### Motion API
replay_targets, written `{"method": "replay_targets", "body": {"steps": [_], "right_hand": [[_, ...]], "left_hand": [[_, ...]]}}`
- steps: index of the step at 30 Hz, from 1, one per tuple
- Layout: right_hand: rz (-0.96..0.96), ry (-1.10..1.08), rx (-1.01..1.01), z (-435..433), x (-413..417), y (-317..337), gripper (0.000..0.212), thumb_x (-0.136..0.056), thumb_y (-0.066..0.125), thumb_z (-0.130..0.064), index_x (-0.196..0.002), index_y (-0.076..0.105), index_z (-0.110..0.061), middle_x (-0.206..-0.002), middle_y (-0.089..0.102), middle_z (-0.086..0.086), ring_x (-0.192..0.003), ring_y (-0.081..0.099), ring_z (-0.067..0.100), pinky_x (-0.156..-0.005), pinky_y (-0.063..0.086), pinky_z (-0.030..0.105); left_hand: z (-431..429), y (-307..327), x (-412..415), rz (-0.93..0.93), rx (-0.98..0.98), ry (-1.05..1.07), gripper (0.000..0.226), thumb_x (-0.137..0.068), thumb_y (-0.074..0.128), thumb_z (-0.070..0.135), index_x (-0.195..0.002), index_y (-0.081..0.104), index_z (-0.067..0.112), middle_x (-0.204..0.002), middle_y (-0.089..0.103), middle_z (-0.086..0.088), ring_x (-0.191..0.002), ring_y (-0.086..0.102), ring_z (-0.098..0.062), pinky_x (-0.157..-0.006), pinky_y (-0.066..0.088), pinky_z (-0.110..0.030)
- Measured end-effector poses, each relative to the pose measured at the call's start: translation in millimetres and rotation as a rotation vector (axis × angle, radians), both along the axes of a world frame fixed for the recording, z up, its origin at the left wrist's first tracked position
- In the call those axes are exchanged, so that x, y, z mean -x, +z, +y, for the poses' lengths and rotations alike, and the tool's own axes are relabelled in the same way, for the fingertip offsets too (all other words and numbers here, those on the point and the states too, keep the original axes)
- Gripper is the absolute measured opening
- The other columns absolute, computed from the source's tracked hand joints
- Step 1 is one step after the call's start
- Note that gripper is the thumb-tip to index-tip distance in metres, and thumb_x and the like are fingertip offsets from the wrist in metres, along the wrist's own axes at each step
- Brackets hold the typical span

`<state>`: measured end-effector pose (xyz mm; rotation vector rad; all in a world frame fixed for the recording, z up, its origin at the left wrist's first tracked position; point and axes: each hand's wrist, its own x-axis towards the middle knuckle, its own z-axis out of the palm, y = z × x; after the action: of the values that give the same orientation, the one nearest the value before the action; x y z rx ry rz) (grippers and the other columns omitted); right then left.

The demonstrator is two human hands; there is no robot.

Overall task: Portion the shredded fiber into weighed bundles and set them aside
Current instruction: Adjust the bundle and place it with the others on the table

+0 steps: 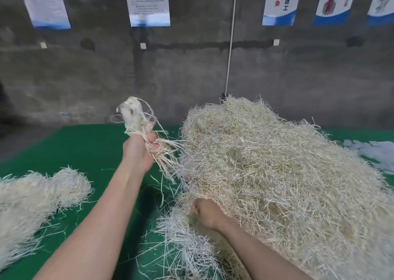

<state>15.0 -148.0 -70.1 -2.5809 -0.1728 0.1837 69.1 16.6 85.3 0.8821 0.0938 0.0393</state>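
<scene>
While left hand clamps a tuft, right hand clutches the pile, smaller heap leftward

There are two hands, a left hand and a right hand. The fiber is in three lots: one big heap, one small heap and one tuft. There is one green bench, and five posters along the top of the frame.

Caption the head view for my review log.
Left hand holds up a fiber tuft; right hand grasps the big shredded pile on green table.
</scene>
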Motion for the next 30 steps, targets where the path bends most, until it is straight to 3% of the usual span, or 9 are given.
{"method": "replay_targets", "body": {"steps": [7,10,12,15,18,20,25,28,30], "right_hand": [[-0.050,-0.107,-0.132,13.2,2.1,7.0,0.022,-0.091,0.047,-0.003,-0.110,0.054,-0.012,-0.088,0.056,-0.003,-0.084,0.058,0.014,-0.082,0.053,0.026],[0.011,-0.144,-0.630,31.3,7.7,26.3,0.093,-0.074,0.075,-0.019,-0.148,0.018,-0.016,-0.138,0.040,0.002,-0.124,0.044,0.017,-0.105,0.041,0.035],[0.164,-0.122,-1.269,36.6,10.1,55.2,0.109,-0.055,0.084,-0.020,-0.145,0.022,-0.014,-0.131,0.050,0.009,-0.117,0.054,0.023,-0.098,0.045,0.043],[0.356,-0.003,-1.807,44.6,20.7,89.1,0.091,-0.047,0.087,-0.009,-0.127,0.045,-0.017,-0.103,0.067,0.014,-0.086,0.067,0.027,-0.072,0.056,0.051],[0.342,-0.026,-1.456,50.7,36.6,104.9,0.061,-0.063,0.080,-0.032,-0.116,0.059,-0.010,-0.113,0.057,0.014,-0.102,0.060,0.031,-0.081,0.053,0.056],[0.310,-0.169,-1.277,50.0,45.7,106.5,0.048,-0.074,0.074,-0.031,-0.114,0.062,-0.006,-0.111,0.057,0.011,-0.090,0.066,0.024,-0.081,0.056,0.048],[0.201,-0.502,-1.188,31.6,82.0,84.8,0.028,-0.080,0.071,-0.009,-0.100,0.058,0.007,-0.088,0.064,0.012,-0.068,0.072,0.018,-0.062,0.059,0.029],[0.208,-0.620,-1.227,21.1,109.4,62.2,0.063,-0.075,0.073,-0.011,-0.127,0.043,0.008,-0.110,0.065,0.021,-0.091,0.069,0.033,-0.087,0.054,0.047],[0.224,-0.679,-1.266,20.3,126.8,46.3,0.083,-0.071,0.074,-0.012,-0.140,0.029,0.000,-0.121,0.059,0.020,-0.086,0.070,0.031,-0.081,0.057,0.041]], "left_hand": [[5.6,-1.2,10.3,0.092,0.227,-0.020,0.024,-0.098,0.039,0.009,-0.090,0.060,0.018,-0.048,0.042,0.005,-0.046,0.030,-0.008,-0.043,0.032,-0.017],[4.4,-2.6,19.0,0.080,0.129,-0.016,0.026,-0.094,0.039,0.001,-0.094,0.061,0.014,-0.049,0.048,0.003,-0.046,0.035,-0.009,-0.042,0.035,-0.019],[2.1,-13.0,26.4,0.045,-0.013,-0.038,0.026,-0.090,0.040,-0.006,-0.090,0.061,0.010,-0.057,0.051,0.000,-0.051,0.036,-0.010,-0.050,0.031,-0.022],[1.4,-36.8,40.0,-0.125,-0.711,-0.062,0.029,-0.089,0.042,-0.009,-0.088,0.060,0.013,-0.086,0.064,-0.003,-0.059,0.045,-0.011,-0.053,0.035,-0.021],[6.9,-56.2,54.6,-0.355,-1.608,-0.015,0.032,-0.085,0.052,-0.003,-0.112,0.050,0.015,-0.074,0.059,0.002,-0.055,0.050,-0.006,-0.044,0.032,-0.018],[7.7,-61.0,69.5,-0.485,-1.801,-0.008,0.044,-0.082,0.056,-0.001,-0.121,0.040,0.012,-0.065,0.045,0.008,-0.054,0.046,-0.009,-0.043,0.026,-0.020],[22.1,-62.8,106.5,-0.521,-1.372,-0.341,0.055,-0.074,0.073,0.003,-0.114,0.044,0.027,-0.097,0.054,0.013,-0.073,0.055,-0.002,-0.054,0.043,-0.009],[42.9,-67.5,119.1,-0.308,-0.827,-0.464,0.040,-0.074,0.071,0.000,-0.102,0.061,0.027,-0.104,0.065,0.010,-0.092,0.064,-0.009,-0.079,0.052,-0.024],[52.8,-75.1,123.5,-0.242,-0.729,-0.376,0.031,-0.082,0.064,0.006,-0.102,0.063,0.029,-0.105,0.065,0.015,-0.101,0.060,-0.002,-0.092,0.046,-0.027]]}}
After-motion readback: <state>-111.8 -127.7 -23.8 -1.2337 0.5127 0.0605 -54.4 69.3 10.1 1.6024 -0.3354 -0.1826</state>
